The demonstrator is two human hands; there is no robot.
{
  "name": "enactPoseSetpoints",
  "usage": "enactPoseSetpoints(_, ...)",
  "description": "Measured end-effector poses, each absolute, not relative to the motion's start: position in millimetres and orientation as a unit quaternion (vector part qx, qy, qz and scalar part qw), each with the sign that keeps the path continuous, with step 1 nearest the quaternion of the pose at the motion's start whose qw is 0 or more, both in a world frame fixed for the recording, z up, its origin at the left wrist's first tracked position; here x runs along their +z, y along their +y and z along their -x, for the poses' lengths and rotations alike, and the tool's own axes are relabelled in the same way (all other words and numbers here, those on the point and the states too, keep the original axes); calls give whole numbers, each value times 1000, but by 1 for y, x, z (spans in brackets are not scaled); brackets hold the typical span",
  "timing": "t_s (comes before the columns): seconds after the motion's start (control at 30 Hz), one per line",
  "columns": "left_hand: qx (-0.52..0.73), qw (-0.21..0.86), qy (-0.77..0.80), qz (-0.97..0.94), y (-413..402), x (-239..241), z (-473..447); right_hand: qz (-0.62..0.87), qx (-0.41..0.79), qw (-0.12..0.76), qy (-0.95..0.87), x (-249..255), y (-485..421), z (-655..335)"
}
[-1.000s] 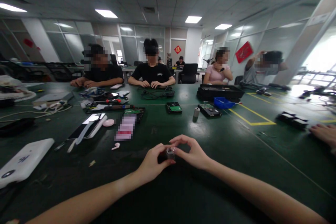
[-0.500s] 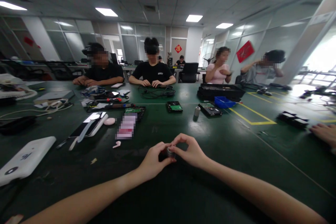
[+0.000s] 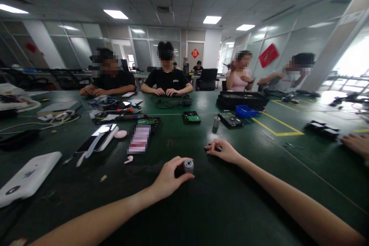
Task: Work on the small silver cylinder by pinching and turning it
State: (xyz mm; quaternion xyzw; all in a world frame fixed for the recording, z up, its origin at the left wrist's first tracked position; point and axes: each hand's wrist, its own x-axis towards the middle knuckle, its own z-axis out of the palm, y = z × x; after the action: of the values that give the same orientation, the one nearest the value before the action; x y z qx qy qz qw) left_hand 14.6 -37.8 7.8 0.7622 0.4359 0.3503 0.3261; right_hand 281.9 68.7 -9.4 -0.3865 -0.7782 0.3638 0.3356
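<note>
My left hand (image 3: 170, 177) rests on the green table (image 3: 201, 207) with its fingers closed round a small grey cylinder (image 3: 188, 166) that stands upright. My right hand (image 3: 225, 151) lies further out on the table, fingers curled over a small dark object (image 3: 215, 148) that I cannot make out. The two hands are apart.
A white flat device (image 3: 27, 177) lies at the left; a phone (image 3: 98, 140), a pink earbud (image 3: 128, 159), hard drives (image 3: 191, 117), a grey cylinder (image 3: 216, 122), a blue tray (image 3: 245, 112) and cables lie ahead. Several people sit across. Another person's hand (image 3: 356, 143) rests at the right edge.
My right hand has let go of the small cylinder and moved forward and right to a dark object. My left hand keeps the cylinder in place.
</note>
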Motion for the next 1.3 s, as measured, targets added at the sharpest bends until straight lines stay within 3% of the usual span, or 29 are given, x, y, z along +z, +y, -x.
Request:
enactPoseSetpoints(0.23, 356, 340, 432, -755, -37, 5, -15, 407, 371, 388, -739, 1, 59, -265)
enactPoseSetpoints(0.37, 362, 329, 435, -756, -36, 3, -16, 327, 431, 444, -714, 21, 31, -231)
enactPoseSetpoints(0.5, 371, 311, 441, -756, -35, 1, -16, 271, 455, 422, -736, 31, 0, -202)
enactPoseSetpoints(1.0, 377, 326, 430, -752, -36, 4, -19, 301, 396, 415, -761, 24, -8, -197)
enactPoseSetpoints(1.17, 399, 376, 409, -730, -37, 1, -15, 341, 327, 461, -751, 23, -8, -204)
enactPoseSetpoints(1.3, 430, 371, 361, -740, -38, 12, -9, 307, 363, 447, -757, 22, -12, -209)
